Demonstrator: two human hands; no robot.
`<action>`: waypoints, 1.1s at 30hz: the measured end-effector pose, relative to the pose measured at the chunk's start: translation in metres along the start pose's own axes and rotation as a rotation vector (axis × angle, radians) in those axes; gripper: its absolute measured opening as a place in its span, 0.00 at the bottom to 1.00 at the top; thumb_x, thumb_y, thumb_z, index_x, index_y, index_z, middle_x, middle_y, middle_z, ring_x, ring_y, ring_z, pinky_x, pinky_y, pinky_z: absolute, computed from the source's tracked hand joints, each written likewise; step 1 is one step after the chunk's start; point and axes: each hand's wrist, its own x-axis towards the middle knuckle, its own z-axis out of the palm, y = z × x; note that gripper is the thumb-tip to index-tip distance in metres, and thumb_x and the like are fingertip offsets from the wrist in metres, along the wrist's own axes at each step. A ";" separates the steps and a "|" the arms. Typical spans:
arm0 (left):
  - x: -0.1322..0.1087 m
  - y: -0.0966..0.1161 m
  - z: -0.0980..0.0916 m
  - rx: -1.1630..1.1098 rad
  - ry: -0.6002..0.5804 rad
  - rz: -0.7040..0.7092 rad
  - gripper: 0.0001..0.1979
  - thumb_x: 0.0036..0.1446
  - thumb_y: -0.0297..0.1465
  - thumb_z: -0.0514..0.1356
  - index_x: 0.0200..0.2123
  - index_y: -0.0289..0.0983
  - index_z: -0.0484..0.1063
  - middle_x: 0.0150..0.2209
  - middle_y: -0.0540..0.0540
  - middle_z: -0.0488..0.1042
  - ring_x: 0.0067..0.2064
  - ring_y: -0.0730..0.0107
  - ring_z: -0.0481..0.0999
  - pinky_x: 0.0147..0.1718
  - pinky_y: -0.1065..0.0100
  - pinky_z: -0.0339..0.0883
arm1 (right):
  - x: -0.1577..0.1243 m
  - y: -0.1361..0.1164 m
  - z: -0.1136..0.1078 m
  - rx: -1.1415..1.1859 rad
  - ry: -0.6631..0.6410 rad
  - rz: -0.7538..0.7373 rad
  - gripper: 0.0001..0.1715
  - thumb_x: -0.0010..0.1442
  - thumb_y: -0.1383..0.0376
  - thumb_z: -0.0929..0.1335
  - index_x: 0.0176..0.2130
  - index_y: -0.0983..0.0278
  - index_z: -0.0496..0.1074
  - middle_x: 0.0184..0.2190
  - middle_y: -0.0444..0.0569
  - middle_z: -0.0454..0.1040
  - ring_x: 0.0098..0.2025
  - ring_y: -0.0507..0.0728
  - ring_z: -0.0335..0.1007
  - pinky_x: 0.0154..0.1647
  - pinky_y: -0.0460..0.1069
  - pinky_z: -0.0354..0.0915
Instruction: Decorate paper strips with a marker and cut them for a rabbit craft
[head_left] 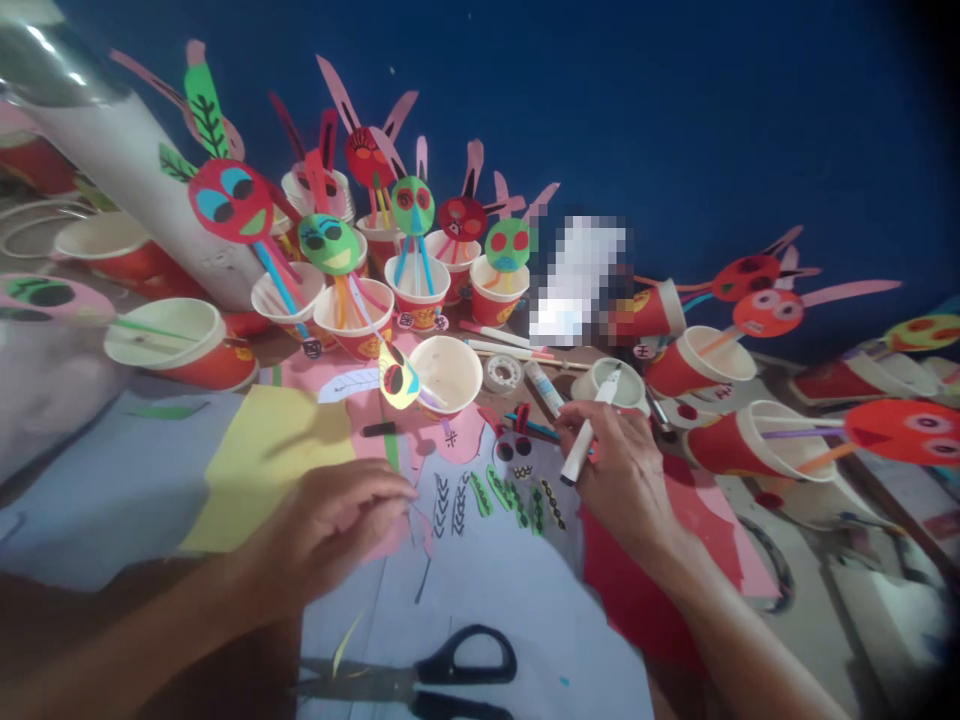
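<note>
My right hand (619, 470) grips a white marker pen (589, 435), tilted, with a dark end pointing down toward the paper. My left hand (345, 515) hovers over the left side of the white paper (480, 590). Its thumb and fingertips come close together in a pinch, and whatever thin piece lies between them is unclear. Between the hands lie small green cutouts with black markings (517, 500) and white leaf-like cutouts with black lines (450, 505). Above them are round dark cutouts (514, 447). Black-handled scissors (465, 665) lie at the front.
Red paper cups (360, 320) holding straw stems with paper faces, such as a red one (230, 200), stand along the back. More cups (739, 440) tip over at right. A tape roll (503, 374) and glue stick (544, 390) lie mid-table. Yellow paper (277, 465) is at left, red paper (645, 580) at right.
</note>
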 end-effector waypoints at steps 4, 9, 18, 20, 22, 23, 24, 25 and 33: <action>-0.008 -0.019 -0.032 0.121 0.200 -0.050 0.08 0.58 0.31 0.55 0.34 0.39 0.74 0.33 0.49 0.79 0.33 0.71 0.77 0.31 0.73 0.69 | -0.003 0.002 0.004 0.065 -0.007 -0.065 0.05 0.61 0.66 0.64 0.39 0.63 0.69 0.29 0.48 0.77 0.31 0.58 0.71 0.35 0.52 0.58; -0.018 -0.039 -0.061 0.261 0.389 -0.162 0.10 0.59 0.31 0.53 0.33 0.35 0.73 0.34 0.46 0.78 0.36 0.68 0.77 0.36 0.71 0.69 | -0.010 -0.005 0.001 0.202 -0.012 -0.084 0.09 0.61 0.59 0.65 0.38 0.61 0.70 0.30 0.50 0.76 0.32 0.60 0.70 0.36 0.54 0.61; 0.003 -0.045 -0.033 0.404 0.194 -0.047 0.11 0.58 0.28 0.54 0.40 0.38 0.74 0.41 0.47 0.76 0.42 0.68 0.75 0.43 0.69 0.69 | -0.032 -0.072 -0.016 0.462 -0.274 -0.438 0.05 0.60 0.71 0.65 0.36 0.61 0.67 0.25 0.46 0.72 0.26 0.56 0.65 0.27 0.50 0.59; 0.011 -0.047 -0.023 0.457 0.144 -0.007 0.12 0.57 0.29 0.55 0.43 0.40 0.74 0.43 0.46 0.75 0.47 0.65 0.73 0.48 0.64 0.67 | -0.035 -0.080 -0.014 0.449 -0.292 -0.471 0.07 0.60 0.72 0.63 0.33 0.62 0.67 0.23 0.45 0.70 0.26 0.55 0.63 0.28 0.50 0.57; 0.017 -0.048 -0.016 0.509 0.103 0.022 0.13 0.57 0.28 0.56 0.45 0.41 0.73 0.45 0.46 0.74 0.49 0.62 0.71 0.51 0.59 0.65 | -0.039 -0.083 -0.013 0.421 -0.303 -0.505 0.08 0.60 0.72 0.62 0.31 0.62 0.67 0.22 0.45 0.69 0.26 0.55 0.62 0.28 0.50 0.56; 0.020 -0.049 -0.014 0.531 0.086 0.033 0.13 0.57 0.28 0.56 0.45 0.41 0.73 0.45 0.46 0.74 0.49 0.61 0.70 0.51 0.57 0.64 | -0.042 -0.083 -0.013 0.396 -0.317 -0.528 0.08 0.60 0.72 0.62 0.30 0.63 0.67 0.22 0.45 0.69 0.26 0.55 0.62 0.28 0.51 0.55; 0.022 -0.050 -0.013 0.550 0.072 0.041 0.12 0.58 0.27 0.55 0.44 0.40 0.73 0.44 0.45 0.73 0.49 0.61 0.70 0.50 0.56 0.64 | -0.044 -0.082 -0.014 0.363 -0.343 -0.552 0.09 0.60 0.72 0.62 0.30 0.63 0.67 0.22 0.45 0.69 0.26 0.55 0.62 0.28 0.51 0.55; 0.024 -0.050 -0.012 0.565 0.062 0.046 0.12 0.59 0.27 0.53 0.43 0.39 0.73 0.44 0.45 0.73 0.48 0.60 0.70 0.49 0.55 0.65 | -0.047 -0.080 -0.015 0.333 -0.366 -0.572 0.10 0.60 0.72 0.62 0.30 0.63 0.68 0.22 0.45 0.69 0.26 0.55 0.62 0.28 0.51 0.55; 0.013 -0.036 -0.008 0.654 0.069 0.180 0.12 0.59 0.29 0.53 0.45 0.38 0.72 0.43 0.43 0.74 0.48 0.59 0.70 0.47 0.56 0.65 | -0.039 -0.026 -0.019 0.215 -0.085 -0.077 0.05 0.61 0.68 0.64 0.38 0.62 0.69 0.32 0.48 0.77 0.32 0.56 0.71 0.35 0.50 0.61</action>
